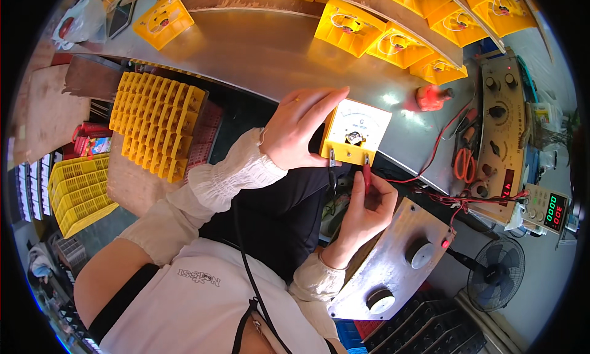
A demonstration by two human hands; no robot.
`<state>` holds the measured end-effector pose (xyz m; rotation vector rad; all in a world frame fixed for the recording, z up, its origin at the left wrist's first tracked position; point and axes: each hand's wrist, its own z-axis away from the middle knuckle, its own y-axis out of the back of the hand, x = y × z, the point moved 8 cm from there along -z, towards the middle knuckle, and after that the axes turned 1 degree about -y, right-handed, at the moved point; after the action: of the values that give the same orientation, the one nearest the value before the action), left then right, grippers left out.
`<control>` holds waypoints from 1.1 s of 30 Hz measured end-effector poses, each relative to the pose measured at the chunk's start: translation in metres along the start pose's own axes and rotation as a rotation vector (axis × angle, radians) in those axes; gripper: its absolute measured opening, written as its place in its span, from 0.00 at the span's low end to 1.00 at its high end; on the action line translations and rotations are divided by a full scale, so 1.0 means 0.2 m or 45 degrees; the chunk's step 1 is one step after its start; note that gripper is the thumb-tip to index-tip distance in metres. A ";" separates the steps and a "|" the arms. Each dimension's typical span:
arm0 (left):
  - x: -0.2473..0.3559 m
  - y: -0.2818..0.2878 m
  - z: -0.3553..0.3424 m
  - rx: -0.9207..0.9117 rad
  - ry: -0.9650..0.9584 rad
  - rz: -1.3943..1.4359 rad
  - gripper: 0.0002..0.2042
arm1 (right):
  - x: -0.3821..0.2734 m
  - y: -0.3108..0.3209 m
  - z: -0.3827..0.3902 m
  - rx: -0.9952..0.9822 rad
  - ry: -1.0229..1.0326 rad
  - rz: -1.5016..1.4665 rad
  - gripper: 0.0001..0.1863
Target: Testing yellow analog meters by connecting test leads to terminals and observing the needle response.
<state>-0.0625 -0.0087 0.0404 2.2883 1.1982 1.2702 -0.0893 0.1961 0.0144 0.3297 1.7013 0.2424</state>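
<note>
My left hand (pixel 298 133) grips a yellow panel meter (pixel 364 134) by its left side, thumb below and fingers along the upper edge. The meter has a white dial face and an open window showing its inner works. A black alligator clip (pixel 332 163) is on the lower left of its front edge. At the lower right, a red alligator clip (pixel 367 174) meets a terminal, and my right hand (pixel 367 214) pinches its handle. Whether the clip's jaws are fully closed cannot be told.
Yellow meter housings (pixel 350 27) line the metal bench (pixel 246 50) and shelf. Right of the meter are a red bottle (pixel 433 98), orange-handled scissors (pixel 465 163), and an instrument panel (pixel 501 117). A metal box with knobs (pixel 393 262) sits below; stacked yellow housings (pixel 157 120) stand left.
</note>
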 end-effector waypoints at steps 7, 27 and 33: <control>0.01 -0.02 -0.02 -0.002 0.002 0.020 0.55 | -0.02 0.01 -0.02 0.014 0.022 -0.064 0.11; -0.06 0.30 0.25 0.560 -0.053 -0.022 0.38 | -0.29 -0.29 0.24 -0.368 0.259 0.147 0.10; -0.68 1.48 1.15 1.166 0.871 -0.640 0.43 | -0.13 -0.40 0.27 -0.674 0.418 0.357 0.09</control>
<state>0.2407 -0.2629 -0.0048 1.7422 2.8495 1.5185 -0.0388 0.1101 0.0027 0.1339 1.8300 0.9772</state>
